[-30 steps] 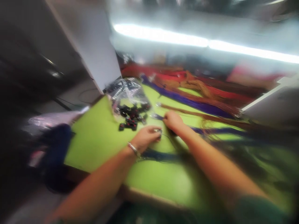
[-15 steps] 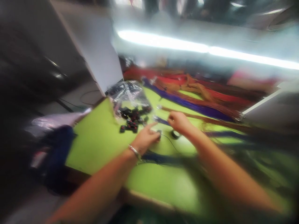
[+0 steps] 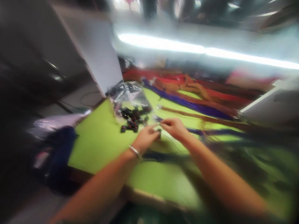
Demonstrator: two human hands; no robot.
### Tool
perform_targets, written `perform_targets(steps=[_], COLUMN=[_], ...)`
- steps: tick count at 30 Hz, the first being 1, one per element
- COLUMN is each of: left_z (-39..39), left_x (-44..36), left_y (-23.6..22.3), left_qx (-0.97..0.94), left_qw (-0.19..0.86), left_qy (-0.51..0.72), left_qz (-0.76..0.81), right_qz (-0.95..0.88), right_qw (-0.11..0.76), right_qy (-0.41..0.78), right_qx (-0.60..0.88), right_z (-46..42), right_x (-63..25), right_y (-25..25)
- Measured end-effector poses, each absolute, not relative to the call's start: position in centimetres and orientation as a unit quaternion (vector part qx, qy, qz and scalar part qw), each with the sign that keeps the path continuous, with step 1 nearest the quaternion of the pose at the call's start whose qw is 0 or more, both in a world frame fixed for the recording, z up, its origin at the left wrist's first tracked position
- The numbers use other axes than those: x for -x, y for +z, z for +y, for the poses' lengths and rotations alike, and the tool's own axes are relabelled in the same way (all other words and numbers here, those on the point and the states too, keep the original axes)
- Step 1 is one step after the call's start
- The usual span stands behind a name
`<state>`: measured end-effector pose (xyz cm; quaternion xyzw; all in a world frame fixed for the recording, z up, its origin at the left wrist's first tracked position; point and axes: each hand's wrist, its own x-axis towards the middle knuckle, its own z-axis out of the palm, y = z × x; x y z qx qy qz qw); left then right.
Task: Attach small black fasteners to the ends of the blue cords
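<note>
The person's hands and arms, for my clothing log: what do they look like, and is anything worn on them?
The left hand is ungloved, with a silvery bracelet at the wrist. The right hand is ungloved too, with no band visible. Both forearms are bare; sleeves can't be made out clearly.

Passage lies left of the left hand [image 3: 146, 136] — black parts [image 3: 131, 125] and plastic bag [image 3: 131, 91] obstruct ahead.

Right hand [image 3: 174, 128] has shifted toward 8 o'clock since half a second ago, its fingers [image 3: 165, 122] now close beside the left hand [image 3: 145, 137]. Black ring formerly beneath it has gone from view.
</note>
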<state>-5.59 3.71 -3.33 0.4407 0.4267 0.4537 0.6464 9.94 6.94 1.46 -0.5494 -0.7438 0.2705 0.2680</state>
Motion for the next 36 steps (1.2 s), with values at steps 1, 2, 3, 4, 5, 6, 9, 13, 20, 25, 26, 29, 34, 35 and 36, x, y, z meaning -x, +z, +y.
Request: perform_targets(steps=[1,2,3,4,5,6,9,13,20,25,26,29,34,35,36], left_z=[3.7,3.7,3.7,3.7,3.7,3.7,3.7,3.5,3.5,3.6,3.7,3.6,3.5,3.5,3.4], left_x=[5.5,5.5,5.4,5.3,5.2,5.1,4.8,4.5,4.7,4.9,4.9,4.8,4.6,4.6,4.6], left_y=[-3.4,-3.4,-3.4,-3.4,-3.4,-3.3,-3.0,-2.6,-3.1,-3.8,-3.9,-4.2,-4.4,-4.3,-4.2], left_qx=[-0.432,-0.422,-0.412,-0.402,-0.39,-0.379,-0.359,-0.361,-0.392,-0.47,-0.496,-0.548,-0.503,-0.49,-0.479], left_qw=[0.656,0.667,0.676,0.684,0.691,0.696,0.71,0.714,0.702,0.652,0.632,0.578,0.621,0.635,0.645], left_qy=[0.452,0.45,0.449,0.449,0.45,0.451,0.448,0.439,0.427,0.429,0.432,0.447,0.435,0.433,0.434], left_qz=[0.422,0.418,0.414,0.412,0.41,0.41,0.408,0.409,0.414,0.412,0.411,0.407,0.414,0.411,0.407], right_qz=[-0.733,-0.724,-0.718,-0.715,-0.713,-0.713,-0.709,-0.715,-0.711,-0.706,-0.705,-0.7,-0.697,-0.69,-0.68], right_qw=[0.286,0.3,0.306,0.305,0.299,0.291,0.286,0.287,0.268,0.252,0.254,0.271,0.289,0.292,0.293], right_qy=[0.269,0.263,0.256,0.251,0.252,0.255,0.265,0.268,0.252,0.272,0.283,0.318,0.359,0.37,0.385], right_qx=[0.556,0.563,0.571,0.577,0.582,0.585,0.588,0.578,0.6,0.604,0.598,0.579,0.55,0.549,0.551], right_z=[6.6,6.2,5.7,5.2,4.7,4.3,3.5,3.4,3.4,3.4,3.4,3.7,3.7,3.7,3.7], right_x=[-10.4,-10.9,-11.3,-11.7,-12.1,-12.3,-12.5,-12.3,-12.1,-12.2,-12.2,-12.3,-12.5,-12.5,-12.6], right_y=[1.3,1.2,1.0,0.8,0.6,0.4,-0.3,-0.8,-0.9,-0.9,-1.1,-1.6,-1.7,-1.5,-1.2])
